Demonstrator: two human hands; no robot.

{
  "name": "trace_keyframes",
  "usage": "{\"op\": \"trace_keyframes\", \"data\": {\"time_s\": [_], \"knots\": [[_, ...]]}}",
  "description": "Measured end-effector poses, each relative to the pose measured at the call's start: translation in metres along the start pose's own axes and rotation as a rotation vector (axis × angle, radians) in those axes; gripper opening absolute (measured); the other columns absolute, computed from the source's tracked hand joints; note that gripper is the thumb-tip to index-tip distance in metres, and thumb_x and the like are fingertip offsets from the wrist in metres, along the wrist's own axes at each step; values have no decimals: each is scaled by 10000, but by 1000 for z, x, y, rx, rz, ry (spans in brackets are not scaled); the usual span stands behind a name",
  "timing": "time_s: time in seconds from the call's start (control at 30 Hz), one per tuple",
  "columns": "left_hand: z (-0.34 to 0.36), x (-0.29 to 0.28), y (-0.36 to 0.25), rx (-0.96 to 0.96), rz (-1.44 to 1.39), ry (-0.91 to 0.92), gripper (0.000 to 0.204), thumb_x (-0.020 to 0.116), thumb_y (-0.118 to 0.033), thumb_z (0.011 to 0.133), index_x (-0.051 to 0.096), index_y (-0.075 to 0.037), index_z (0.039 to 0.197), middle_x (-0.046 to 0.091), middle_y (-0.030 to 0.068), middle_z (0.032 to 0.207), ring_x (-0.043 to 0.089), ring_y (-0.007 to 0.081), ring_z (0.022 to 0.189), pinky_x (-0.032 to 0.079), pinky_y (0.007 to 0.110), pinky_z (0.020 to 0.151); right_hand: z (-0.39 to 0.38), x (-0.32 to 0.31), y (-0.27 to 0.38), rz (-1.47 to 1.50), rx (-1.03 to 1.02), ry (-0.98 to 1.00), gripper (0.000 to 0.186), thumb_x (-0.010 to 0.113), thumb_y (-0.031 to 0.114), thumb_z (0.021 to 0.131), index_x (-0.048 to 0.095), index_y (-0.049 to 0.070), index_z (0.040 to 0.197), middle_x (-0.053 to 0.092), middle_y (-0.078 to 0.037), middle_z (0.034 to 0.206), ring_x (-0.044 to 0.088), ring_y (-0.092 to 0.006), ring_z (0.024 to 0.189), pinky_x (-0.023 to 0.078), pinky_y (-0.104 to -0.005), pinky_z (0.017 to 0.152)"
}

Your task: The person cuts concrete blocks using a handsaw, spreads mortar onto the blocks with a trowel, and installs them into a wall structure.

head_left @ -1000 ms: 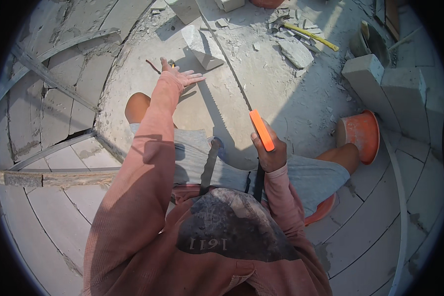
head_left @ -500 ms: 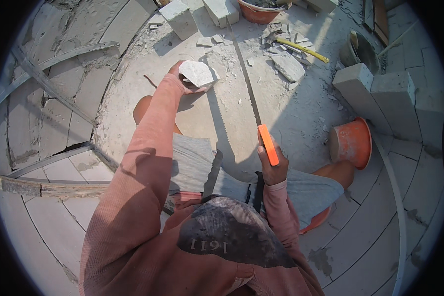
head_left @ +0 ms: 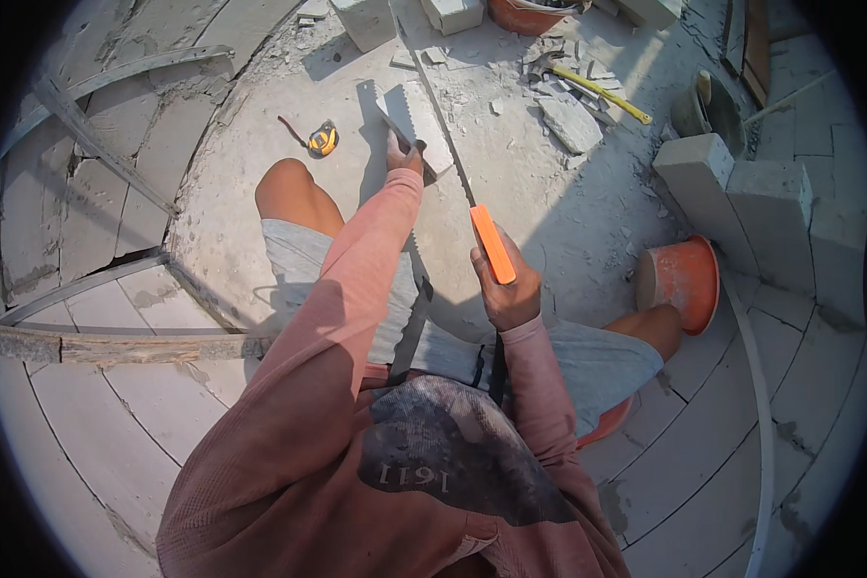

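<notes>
My right hand (head_left: 506, 284) is closed around the orange handle (head_left: 492, 241) of a long toothed saw, whose blade (head_left: 436, 117) reaches away from me toward the blocks at the top. My left hand (head_left: 405, 154) grips a white block piece (head_left: 422, 130), beside and left of the blade; its dark near side is hard to make out. The blade's shadow falls across the piece. A yellow and black tape measure (head_left: 323, 142) lies on the dusty slab to the left of my left hand.
Pale blocks (head_left: 453, 12) and an orange tub (head_left: 530, 19) stand at the top. A yellow-handled hammer (head_left: 602, 89) lies among broken pieces (head_left: 569, 120). To the right are stacked blocks (head_left: 771, 207), a dark bucket (head_left: 703, 116) and another orange bucket (head_left: 676, 284). Metal strips (head_left: 106, 144) lie at the left.
My left hand, open a second ago over the tape measure, took hold of the white piece and has moved right, beside the blade, uncovering the tape measure. The saw stays in my right hand.
</notes>
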State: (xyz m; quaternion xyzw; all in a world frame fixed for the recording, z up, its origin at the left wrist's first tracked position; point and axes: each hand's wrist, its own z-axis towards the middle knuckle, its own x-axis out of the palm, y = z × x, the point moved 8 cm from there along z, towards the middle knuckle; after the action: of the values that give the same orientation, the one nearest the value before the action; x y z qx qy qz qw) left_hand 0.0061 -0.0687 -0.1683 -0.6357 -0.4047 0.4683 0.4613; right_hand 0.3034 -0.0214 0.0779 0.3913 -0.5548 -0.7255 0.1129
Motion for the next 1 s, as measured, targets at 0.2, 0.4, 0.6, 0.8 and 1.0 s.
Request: {"op": "trace_keyframes", "data": {"time_s": [0.2,0.4,0.6,0.8,1.0], "knots": [[12,11,-13,-117,148,170,730,702,-179,852,395,45,1475,497,259,1451,541,349,1298,444,368,1052,-2,3,-17,-67,-79,33,491,718,92,870,575,9,1332,721,-198,917,729,-315,719,571,-374,631],[71,-37,1,15,129,64,764,685,-164,817,378,63,1479,475,284,1460,473,353,1370,361,385,1142,1,11,-1,-46,-66,135,499,717,78,860,572,-8,1329,718,-206,919,729,-312,714,570,-376,628],[96,-1,-22,-89,299,244,665,600,-208,963,317,-137,1560,413,188,1546,447,337,1387,441,409,1072,3,-4,-9,-69,-59,132,524,715,72,860,557,-17,1351,706,-198,842,714,-312,675,560,-368,624],[125,-7,-17,-153,345,278,615,594,-247,950,385,-239,1528,456,194,1496,490,388,1335,474,496,1002,2,2,1,-35,-62,93,552,702,77,872,521,-22,1383,684,-190,772,709,-313,661,548,-363,607],[122,26,-24,-165,486,201,463,540,-324,937,549,-122,1353,583,238,1348,558,417,1235,428,459,1065,-9,8,-15,-115,63,152,513,682,111,911,531,-10,1386,720,-216,1020,738,-314,795,571,-353,702]]}}
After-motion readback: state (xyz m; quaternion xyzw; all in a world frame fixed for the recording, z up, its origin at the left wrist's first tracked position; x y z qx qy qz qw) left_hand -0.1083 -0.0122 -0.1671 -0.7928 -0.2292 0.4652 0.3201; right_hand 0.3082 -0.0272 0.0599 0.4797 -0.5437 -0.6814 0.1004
